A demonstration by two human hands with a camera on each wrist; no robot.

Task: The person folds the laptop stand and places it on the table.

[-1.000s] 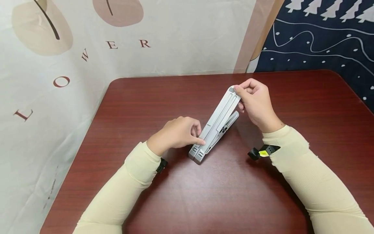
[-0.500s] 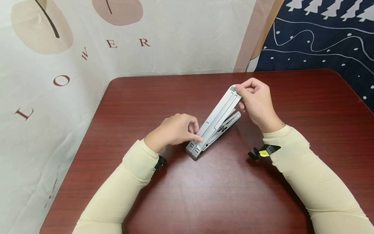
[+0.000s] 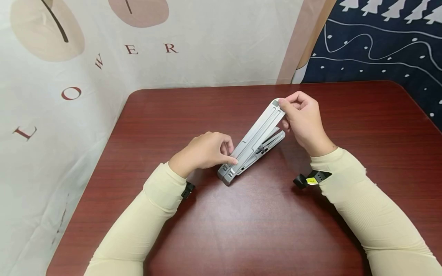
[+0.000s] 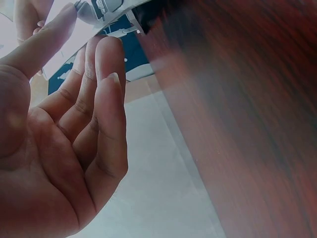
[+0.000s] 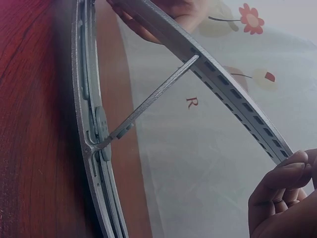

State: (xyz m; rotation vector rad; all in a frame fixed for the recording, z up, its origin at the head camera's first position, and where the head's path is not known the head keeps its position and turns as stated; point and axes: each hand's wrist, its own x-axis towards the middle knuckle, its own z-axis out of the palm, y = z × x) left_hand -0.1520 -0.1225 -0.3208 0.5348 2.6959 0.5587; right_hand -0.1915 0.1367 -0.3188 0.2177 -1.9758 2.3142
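Observation:
A silver folding laptop stand (image 3: 254, 135) slants over the table, its grey-tipped lower end towards me. My left hand (image 3: 205, 151) pinches it near that lower end, thumb on top and fingers at the far side. At the raised far end, my right hand (image 3: 305, 120) grips the tip between thumb and fingers. The right wrist view shows the slotted upper bar (image 5: 233, 91) lifted away from the lower bar (image 5: 86, 114), with a thin strut (image 5: 153, 96) joining them. In the left wrist view, the left fingers (image 4: 111, 114) reach up to the stand's edge, most of which is cut off.
The stand is over a dark red wooden table (image 3: 221, 237). Behind the table hangs a pale cloth (image 3: 221, 46) with printed letters, beside a navy cloth (image 3: 373, 50) with white trees. Black wrist cameras (image 3: 300, 181) jut out below both wrists.
The stand's lower end has shifted slightly left and away from me, with the left hand moving along. A wider gap shows between the bars. The right hand has barely moved.

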